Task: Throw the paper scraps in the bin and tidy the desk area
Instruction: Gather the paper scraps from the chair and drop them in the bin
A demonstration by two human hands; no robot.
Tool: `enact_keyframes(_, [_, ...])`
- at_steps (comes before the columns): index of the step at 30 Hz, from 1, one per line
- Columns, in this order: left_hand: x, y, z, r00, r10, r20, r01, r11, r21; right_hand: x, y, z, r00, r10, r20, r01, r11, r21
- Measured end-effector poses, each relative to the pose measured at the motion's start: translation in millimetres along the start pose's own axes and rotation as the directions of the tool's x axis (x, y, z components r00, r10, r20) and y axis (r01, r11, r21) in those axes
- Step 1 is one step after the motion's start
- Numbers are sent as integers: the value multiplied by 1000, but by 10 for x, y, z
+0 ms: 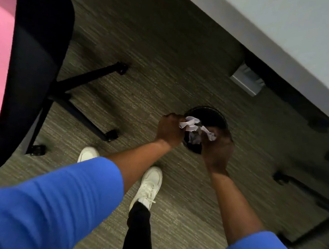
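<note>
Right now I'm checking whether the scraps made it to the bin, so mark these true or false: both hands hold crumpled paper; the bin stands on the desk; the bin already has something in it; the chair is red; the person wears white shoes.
1. Both hands, left hand and right hand, hold crumpled white paper scraps. True.
2. The round black bin stands on the desk. False: it stands on the grey carpet, near the grey desk.
3. The bin already has something in it. True: crumpled material shows inside.
4. The chair is red. False: the swivel chair is black.
5. The person wears white shoes. True.
</note>
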State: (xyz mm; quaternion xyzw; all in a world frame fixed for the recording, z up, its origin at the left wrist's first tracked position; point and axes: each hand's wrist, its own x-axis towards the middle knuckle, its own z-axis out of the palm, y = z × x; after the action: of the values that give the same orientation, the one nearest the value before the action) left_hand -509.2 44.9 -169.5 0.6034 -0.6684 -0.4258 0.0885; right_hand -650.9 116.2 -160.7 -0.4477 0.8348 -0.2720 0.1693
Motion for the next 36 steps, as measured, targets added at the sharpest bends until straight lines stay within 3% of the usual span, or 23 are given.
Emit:
enact_keyframes(8, [33, 202, 631, 993, -120, -18, 105, 922, -372, 229, 478, -56, 987, 135, 83, -126, 987, -103])
enact_keyframes(12, [115, 220, 858, 970, -240, 37, 236, 891, -388, 373, 757, -21, 963, 232, 138, -214, 967, -135])
enact_keyframes(16, [221, 196, 1052, 950, -267, 161, 308, 880, -361, 487, 967, 51, 944, 258, 203, -250, 966, -65])
enact_keyframes(20, [284, 135, 1188, 936, -262, 236, 341, 841, -420, 569, 1059, 140, 875, 377, 305, -399, 917, 13])
enact_keyframes(26, [303, 54, 1169, 864, -325, 385, 501, 644, -578, 478, 1123, 158, 863, 375, 338, -415, 908, 52])
enact_keyframes(28, [287, 44, 1118, 872, -320, 370, 483, 681, -550, 441, 1094, 120, 852, 379, 361, -426, 903, 57])
enact_keyframes(31, [236, 76, 1002, 876, -322, 358, 474, 705, -527, 394, 1047, 94, 897, 323, 303, -352, 935, 44])
enact_keyframes(36, [157, 179, 736, 864, -312, 395, 500, 617, -607, 334, 924, 31, 933, 272, 237, -280, 960, 0])
